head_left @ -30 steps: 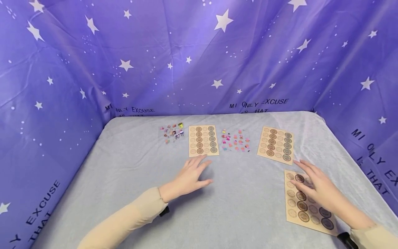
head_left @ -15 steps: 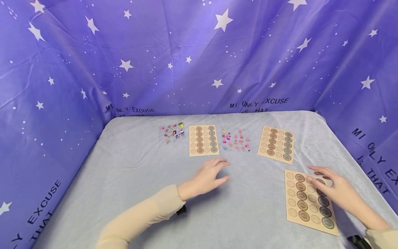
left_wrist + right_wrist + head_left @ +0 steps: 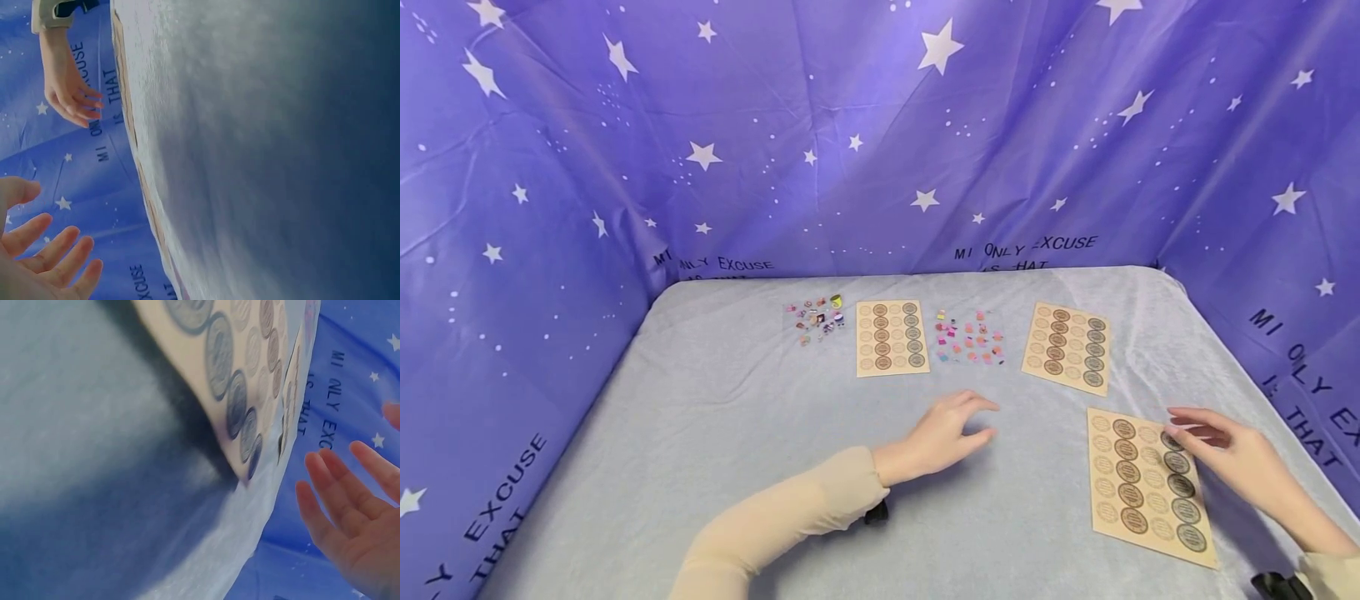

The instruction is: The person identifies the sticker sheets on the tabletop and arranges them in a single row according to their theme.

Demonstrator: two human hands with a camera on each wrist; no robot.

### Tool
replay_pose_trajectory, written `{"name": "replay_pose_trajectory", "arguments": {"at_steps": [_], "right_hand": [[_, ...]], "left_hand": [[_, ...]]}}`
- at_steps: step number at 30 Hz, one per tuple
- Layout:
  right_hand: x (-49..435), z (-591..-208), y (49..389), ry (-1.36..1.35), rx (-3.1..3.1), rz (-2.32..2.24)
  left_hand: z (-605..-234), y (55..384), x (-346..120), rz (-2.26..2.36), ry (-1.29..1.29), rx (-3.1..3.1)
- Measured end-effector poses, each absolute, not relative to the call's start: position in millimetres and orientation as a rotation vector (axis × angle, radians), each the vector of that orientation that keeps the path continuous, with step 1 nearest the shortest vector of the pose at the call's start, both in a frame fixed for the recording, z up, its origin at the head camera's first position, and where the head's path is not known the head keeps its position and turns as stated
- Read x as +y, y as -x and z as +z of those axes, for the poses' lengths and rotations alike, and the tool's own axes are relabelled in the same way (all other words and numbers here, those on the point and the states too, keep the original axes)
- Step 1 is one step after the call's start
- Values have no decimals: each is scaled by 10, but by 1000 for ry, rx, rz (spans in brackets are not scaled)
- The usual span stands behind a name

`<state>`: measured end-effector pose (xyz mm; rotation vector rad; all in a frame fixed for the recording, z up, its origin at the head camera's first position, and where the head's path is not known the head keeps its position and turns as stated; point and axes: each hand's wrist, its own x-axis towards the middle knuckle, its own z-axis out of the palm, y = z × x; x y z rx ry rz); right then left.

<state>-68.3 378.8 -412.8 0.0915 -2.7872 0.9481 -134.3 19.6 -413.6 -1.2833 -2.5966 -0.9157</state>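
My left hand (image 3: 938, 437) hovers over the middle of the cloth, fingers loosely spread and holding nothing. In the left wrist view its fingers (image 3: 62, 253) are apart with nothing between them. Over the right edge of the nearest beige sticker sheet (image 3: 1138, 475), printed with rows of round seals, is my right hand (image 3: 1236, 458). The right wrist view shows that hand's fingers (image 3: 353, 494) extended and bare, raised above the sheet's corner (image 3: 240, 456). Whether a fingertip touches the sheet cannot be told from the head view.
Along the back lie a clear sheet of small colourful stickers (image 3: 815, 323), a beige seal sheet (image 3: 892, 338), another clear sheet with pink stickers (image 3: 970, 340) and a second beige seal sheet (image 3: 1066, 348). A purple star-printed curtain (image 3: 850, 100) surrounds the grey cloth-covered table (image 3: 715, 433).
My left hand has moved right, away from the back-left seal sheet. My right hand has drawn right and slightly down, uncovering more of the near sheet. The sheets stay in place.
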Motion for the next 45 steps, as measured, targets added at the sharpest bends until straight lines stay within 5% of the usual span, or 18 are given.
{"name": "replay_pose_trajectory", "arguments": {"at_steps": [25,45], "right_hand": [[4117,-4322,599,-5,-2792,1324],[4269,-4511,606,57,-2847,1504]], "left_hand": [[-4255,1258,785,-1316,1278,-2772],[-4436,1126,1221,-2440,371,-2626]]}}
